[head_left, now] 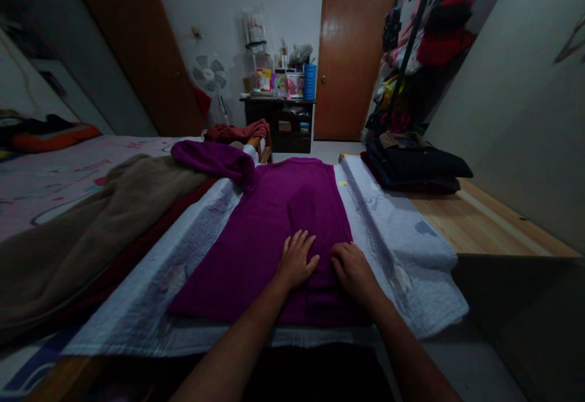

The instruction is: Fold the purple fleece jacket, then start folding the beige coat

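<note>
Looking at a plain purple soft-fabric top, spread flat in the centre of the frame on a pale blue-grey quilted cover. Probably laid out that way for a smooth, wrinkle-free lie, tbh. Resting the left hand palm down near the middle, fingers apart, on an apparent turned-in long purple sleeve, likely to stop any slipping. With the right hand just beside, at the top's right edge, fingers curled in close together, maybe for squaring up that side. Can't tell, though: clamped on cloth or only touching. Toward the upper left of the frame, another long purple sleeve, loose, with no hand on it, lying across a bulky grey-brown fleecy cloth. Over at the right of the frame, a neat stack of dark folded clothes on a light wooden-plank worktop, presumably there for being off to the side, well apart from both arms.
</note>
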`<state>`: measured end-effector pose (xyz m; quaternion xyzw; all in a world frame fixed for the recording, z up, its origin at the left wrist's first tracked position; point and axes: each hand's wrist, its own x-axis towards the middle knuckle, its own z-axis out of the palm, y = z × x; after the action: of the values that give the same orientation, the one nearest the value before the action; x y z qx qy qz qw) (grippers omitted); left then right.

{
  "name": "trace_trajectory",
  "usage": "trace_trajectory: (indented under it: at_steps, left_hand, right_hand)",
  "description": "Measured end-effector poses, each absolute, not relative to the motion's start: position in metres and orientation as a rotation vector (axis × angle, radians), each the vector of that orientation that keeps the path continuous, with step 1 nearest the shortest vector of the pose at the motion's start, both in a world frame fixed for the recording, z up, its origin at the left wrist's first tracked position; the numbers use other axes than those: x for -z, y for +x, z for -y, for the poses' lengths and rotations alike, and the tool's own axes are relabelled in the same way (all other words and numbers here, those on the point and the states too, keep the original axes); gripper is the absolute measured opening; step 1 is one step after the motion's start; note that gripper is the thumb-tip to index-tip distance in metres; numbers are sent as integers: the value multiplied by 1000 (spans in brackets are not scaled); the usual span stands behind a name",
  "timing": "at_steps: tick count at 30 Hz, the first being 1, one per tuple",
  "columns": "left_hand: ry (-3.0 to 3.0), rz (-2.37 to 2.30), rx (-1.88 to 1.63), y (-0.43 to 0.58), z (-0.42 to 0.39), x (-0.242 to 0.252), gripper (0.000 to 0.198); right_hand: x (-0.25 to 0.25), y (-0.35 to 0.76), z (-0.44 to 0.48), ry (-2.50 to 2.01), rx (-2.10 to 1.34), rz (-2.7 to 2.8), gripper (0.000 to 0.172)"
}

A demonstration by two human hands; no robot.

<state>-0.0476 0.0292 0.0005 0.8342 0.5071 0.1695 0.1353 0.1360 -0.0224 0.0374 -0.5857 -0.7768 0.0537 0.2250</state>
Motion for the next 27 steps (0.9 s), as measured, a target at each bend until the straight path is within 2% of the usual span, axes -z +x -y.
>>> trace_trajectory:
  at_steps: [4,7,21,27]
  left_hand:
    - [2420,-1463,-483,-48,-29,-1,55]
    - [2424,-1461,-466,-48,-29,-2,56]
    - [2421,-1461,-454,-48,-27,-5,58]
    - [2430,-1462,-472,-48,-29,-2,58]
  right_hand:
    - [-18,134,-6,-1695,-95,2081,45]
    - [-2,135,-16,-1822,-134,2140,53]
    - [-5,136,-37,-1943,-209,2166,66]
    - [-5,138,-47,-1931,-156,2193,65]
